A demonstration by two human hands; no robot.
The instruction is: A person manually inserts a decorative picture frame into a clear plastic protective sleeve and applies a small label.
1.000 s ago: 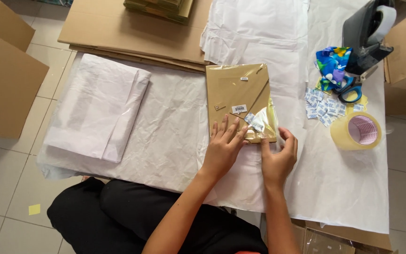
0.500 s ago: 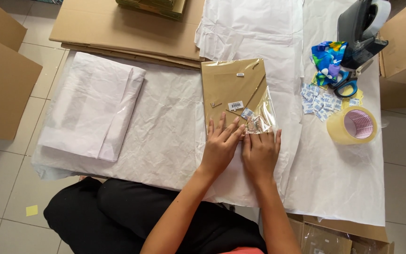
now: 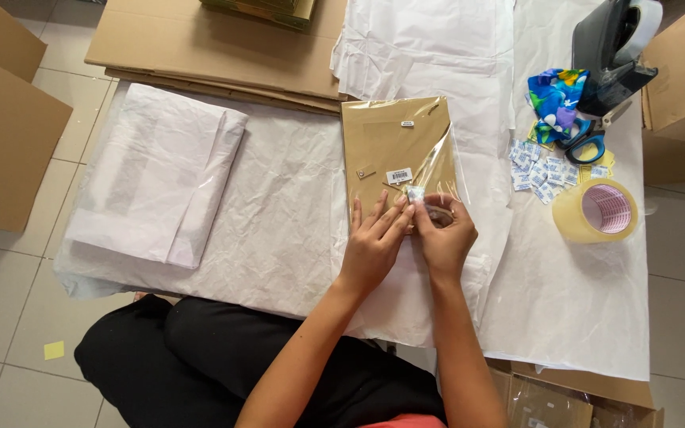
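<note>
Two hands at the near edge of a tan package in a clear plastic sleeve, on a paper-covered table.

From the left: a folded white tissue stack [image 3: 156, 186]; the tan package [image 3: 396, 154], bearing a small white rectangular label [image 3: 399, 176] and a smaller white tag near its top; the left hand [image 3: 374, 242] lying flat, fingers extended, on the sleeve's lower edge; the right hand [image 3: 443, 234] curled, pinching a small white sachet [image 3: 415, 194]. Further right lie scattered white sachets [image 3: 537, 170], blue-handled scissors [image 3: 584, 143], a tape roll [image 3: 596, 210] and a dark tape dispenser [image 3: 612, 47].

Tan cellophane-wrapped packet [image 3: 394, 154] flat; small sachet [image 3: 415, 194] atop.
</note>
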